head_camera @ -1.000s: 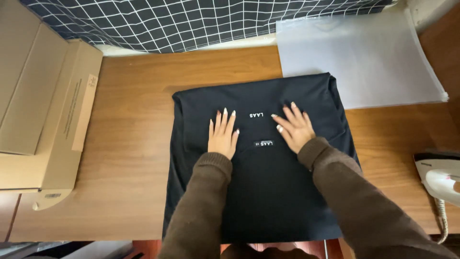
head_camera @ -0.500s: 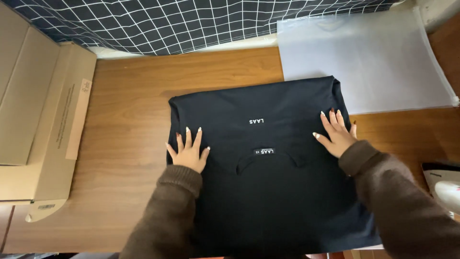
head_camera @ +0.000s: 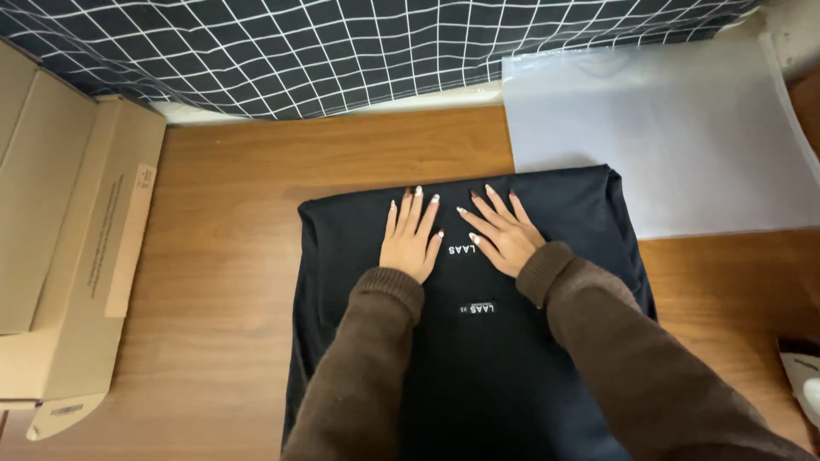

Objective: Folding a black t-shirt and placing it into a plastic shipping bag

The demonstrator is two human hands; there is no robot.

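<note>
From the head view, a brown wooden worktop [head_camera: 231, 196] fills the frame; along its far edge hangs a dark cloth with a white grid [head_camera: 342, 51]; no more of the room shows. A flattened cardboard box [head_camera: 68, 256] lies at the left edge of the worktop; a pale translucent plastic sheet [head_camera: 683, 128] lies at the far right, its near edge tucked under the garment; a white object [head_camera: 803, 376], cut off by the frame, sits at the right edge. A folded black garment [head_camera: 581, 213] lies flat in the middle of the worktop, nothing on it but the hands. The left hand [head_camera: 412, 242] and right hand [head_camera: 504, 235] rest palm-down side by side near its far edge, fingers spread and flat, gripping nothing; brown sleeves cover both arms.
</note>
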